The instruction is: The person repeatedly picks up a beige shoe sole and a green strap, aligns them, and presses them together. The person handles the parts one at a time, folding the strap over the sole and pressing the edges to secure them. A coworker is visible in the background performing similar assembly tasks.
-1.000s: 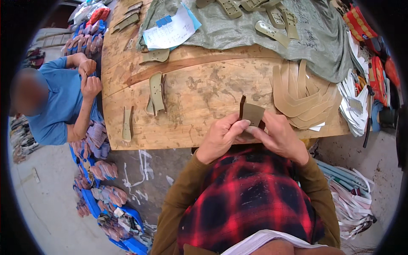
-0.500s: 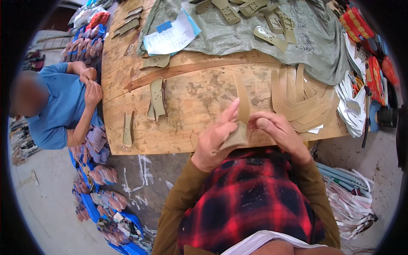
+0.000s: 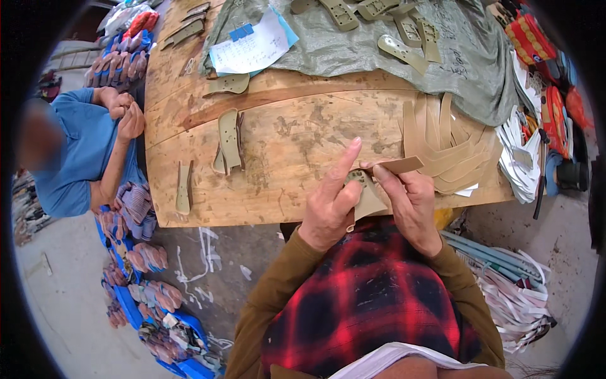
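Note:
At the table's near edge, my left hand (image 3: 329, 207) grips an olive shoe upper piece (image 3: 369, 201) between thumb and curled fingers. Its index finger stretches forward, free of the piece. Small holes show near the piece's top, and its lower end hangs toward my apron. My right hand (image 3: 409, 207) pinches a tan strip (image 3: 403, 165) against the upper edge of that piece. The strip's free end points right. Fingers hide part of the place where strip and piece meet. A fanned pile of tan strips (image 3: 451, 161) lies just beyond my right hand.
Olive perforated pieces (image 3: 229, 142) stand on the wooden table (image 3: 284, 170) to the left. More lie on the grey-green sheet (image 3: 353, 57) at the back, near a handwritten paper (image 3: 252, 54). A person in blue (image 3: 95, 145) sits left. Blue crates (image 3: 129, 306) line the floor.
The strip has swung from pointing forward to pointing right, now pinched in my right hand. The olive piece has turned, showing its holes, and my left index finger has stretched out.

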{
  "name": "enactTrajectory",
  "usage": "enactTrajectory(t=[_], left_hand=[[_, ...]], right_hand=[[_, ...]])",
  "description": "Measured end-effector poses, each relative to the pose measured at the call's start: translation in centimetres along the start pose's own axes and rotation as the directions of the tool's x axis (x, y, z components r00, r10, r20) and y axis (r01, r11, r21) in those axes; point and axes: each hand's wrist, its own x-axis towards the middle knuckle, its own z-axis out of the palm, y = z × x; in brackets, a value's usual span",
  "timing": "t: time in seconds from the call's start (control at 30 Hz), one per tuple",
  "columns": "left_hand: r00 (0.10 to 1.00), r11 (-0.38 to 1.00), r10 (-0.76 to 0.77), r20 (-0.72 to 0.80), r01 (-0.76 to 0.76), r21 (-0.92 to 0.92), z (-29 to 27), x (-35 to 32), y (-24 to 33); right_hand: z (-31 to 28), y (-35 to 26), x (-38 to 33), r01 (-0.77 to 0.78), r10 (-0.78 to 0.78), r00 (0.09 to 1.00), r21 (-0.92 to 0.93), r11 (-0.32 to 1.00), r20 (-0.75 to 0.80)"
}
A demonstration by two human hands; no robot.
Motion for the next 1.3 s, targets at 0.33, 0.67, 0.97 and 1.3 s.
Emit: enactTrajectory(t=[0.33, 0.67, 0.97, 1.3], left_hand=[[0.991, 0.991, -0.058, 0.123, 0.043, 0.124, 0.6, 0.6, 0.5], [0.873, 0.883, -0.469, 0.131, 0.464, 0.064, 0.0, 0.1, 1.3], [0.925, 0.911, -0.349, 0.148, 0.298, 0.286, 0.4, -0.5, 1.6], [0.954, 0.928, -0.284, 0.092, 0.249, 0.277, 2.5, -1.5, 0.7]], right_hand=[[-1.2, -0.6, -0.8, -0.222, 0.222, 0.975, 0.000, 0.975, -0.021], [-3.8, -2.2, 1.2, -0.168, 0.240, 0.945, 0.296, 0.940, -0.224], [-2.2, 1.4, 0.9, -0.259, 0.209, 0.955, 0.249, 0.933, 0.210], [-1.3, 1.7, -0.5, -0.265, 0.292, 0.955, 0.293, 0.919, -0.053]])
